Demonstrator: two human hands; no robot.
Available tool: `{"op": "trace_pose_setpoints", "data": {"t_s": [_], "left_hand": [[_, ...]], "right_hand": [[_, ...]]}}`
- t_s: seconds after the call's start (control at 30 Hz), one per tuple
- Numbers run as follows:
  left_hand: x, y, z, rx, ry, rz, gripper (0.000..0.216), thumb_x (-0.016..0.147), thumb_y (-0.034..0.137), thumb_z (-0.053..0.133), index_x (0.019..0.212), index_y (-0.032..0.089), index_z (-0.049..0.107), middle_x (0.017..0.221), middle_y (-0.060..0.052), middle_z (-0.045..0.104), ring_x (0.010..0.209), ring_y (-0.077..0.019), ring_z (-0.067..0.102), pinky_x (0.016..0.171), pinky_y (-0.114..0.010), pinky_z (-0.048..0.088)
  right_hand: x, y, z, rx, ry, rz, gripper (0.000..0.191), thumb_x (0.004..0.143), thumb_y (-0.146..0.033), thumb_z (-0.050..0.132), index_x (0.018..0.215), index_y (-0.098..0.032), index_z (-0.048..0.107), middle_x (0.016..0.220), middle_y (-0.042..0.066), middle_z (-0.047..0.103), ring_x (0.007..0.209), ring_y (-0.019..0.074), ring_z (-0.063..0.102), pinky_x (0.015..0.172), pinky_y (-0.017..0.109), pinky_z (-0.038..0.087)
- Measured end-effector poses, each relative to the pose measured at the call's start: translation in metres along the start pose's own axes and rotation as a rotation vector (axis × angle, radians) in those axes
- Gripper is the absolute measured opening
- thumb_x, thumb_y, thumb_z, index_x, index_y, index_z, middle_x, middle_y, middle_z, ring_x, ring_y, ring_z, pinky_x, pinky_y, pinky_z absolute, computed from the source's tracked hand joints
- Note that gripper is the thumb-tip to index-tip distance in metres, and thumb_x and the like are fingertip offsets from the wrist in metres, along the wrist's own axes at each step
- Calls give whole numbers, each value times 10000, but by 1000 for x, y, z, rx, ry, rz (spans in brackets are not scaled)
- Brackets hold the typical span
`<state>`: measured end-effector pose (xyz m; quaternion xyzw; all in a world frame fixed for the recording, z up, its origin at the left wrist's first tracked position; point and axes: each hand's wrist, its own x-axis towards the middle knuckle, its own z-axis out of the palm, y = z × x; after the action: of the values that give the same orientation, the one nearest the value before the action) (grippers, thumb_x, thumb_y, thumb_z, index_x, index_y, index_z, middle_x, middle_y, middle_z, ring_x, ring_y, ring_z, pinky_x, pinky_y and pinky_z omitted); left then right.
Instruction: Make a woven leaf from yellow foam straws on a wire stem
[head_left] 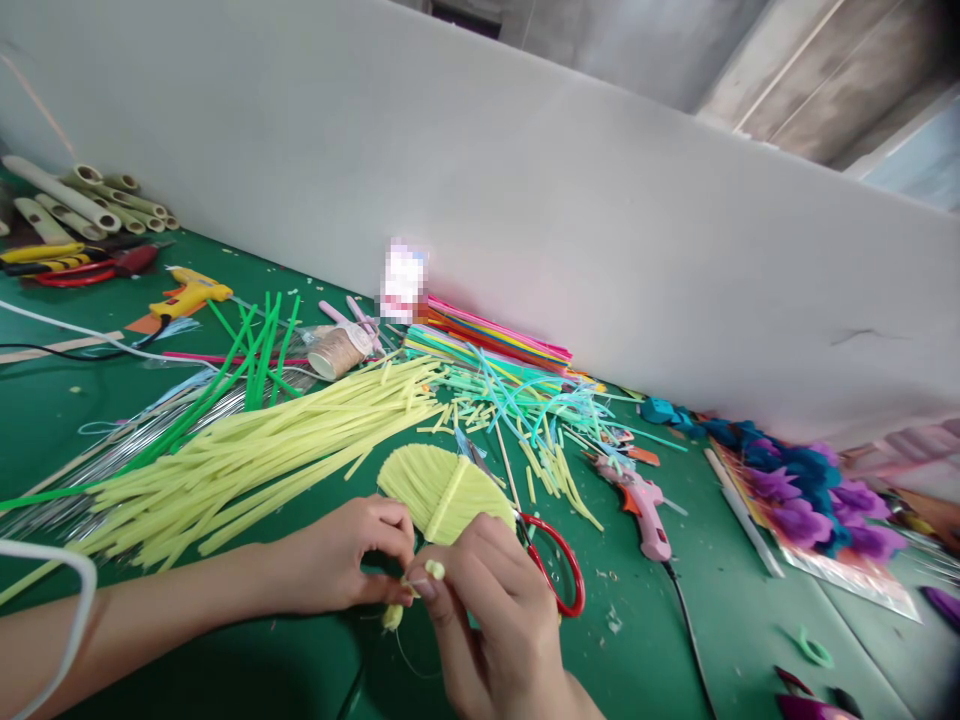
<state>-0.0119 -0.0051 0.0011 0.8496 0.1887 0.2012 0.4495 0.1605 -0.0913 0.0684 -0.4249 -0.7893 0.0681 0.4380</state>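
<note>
Pinching a yellow bit [434, 570] just below the chenille fan [448, 494], left hand [364, 552] and right hand [499, 590] might drop it: it's tiny.

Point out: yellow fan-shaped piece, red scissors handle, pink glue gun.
Yellow fan-shaped piece [448, 496], head view: middle, by raised band.
Red scissors handle [577, 574], head view: loop's right side.
Pink glue gun [647, 510], head view: upper grip.

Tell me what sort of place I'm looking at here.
Probably a craft workshop bench: a spread of yellow fuzzy stems lies on a green tabletop, along with a pink glue gun and purple artificial flowers.
</note>
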Motion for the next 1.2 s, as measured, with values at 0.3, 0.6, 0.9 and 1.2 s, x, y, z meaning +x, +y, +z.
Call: {"op": "trace_pose_setpoints", "data": {"t_s": [0.3, 0.6, 0.9, 1.2], "left_hand": [[2, 3, 2, 70, -24, 37, 299, 870, 434, 641, 705, 187, 605, 751, 4, 604, 722, -146, 559, 694, -255, 394], [2, 2, 8, 97, -36, 60, 307, 885, 439, 626, 709, 198, 553, 731, 21, 573, 725, -147, 529, 748, -284, 350], [0, -1, 10, 133, -31, 97, 432, 896, 576, 530, 684, 201, 505, 707, 3, 551, 711, -169, 505, 724, -305, 337], [2, -3, 9, 153, -80, 79, 314, 885, 414, 603, 703, 194, 473, 693, 30, 518, 705, -150, 506, 702, -282, 313]], "right_hand": [[-4, -2, -7, 80, 5, 116, 163, 886, -82, 498, 827, -191, 603, 668, 28, 571, 613, 160, 474, 551, 301, 332], [-3, -5, -7, 145, 40, 139, 147, 898, -107, 524, 849, -194, 633, 671, 22, 585, 617, 153, 479, 554, 293, 333], [-5, -5, -1, 177, 19, 124, 149, 890, -102, 528, 854, -198, 636, 669, 16, 562, 636, 161, 476, 596, 305, 333], [-3, 1, -1, 155, -17, 138, 164, 917, -129, 517, 783, -175, 599, 680, 32, 593, 639, 156, 510, 592, 287, 356]]}}
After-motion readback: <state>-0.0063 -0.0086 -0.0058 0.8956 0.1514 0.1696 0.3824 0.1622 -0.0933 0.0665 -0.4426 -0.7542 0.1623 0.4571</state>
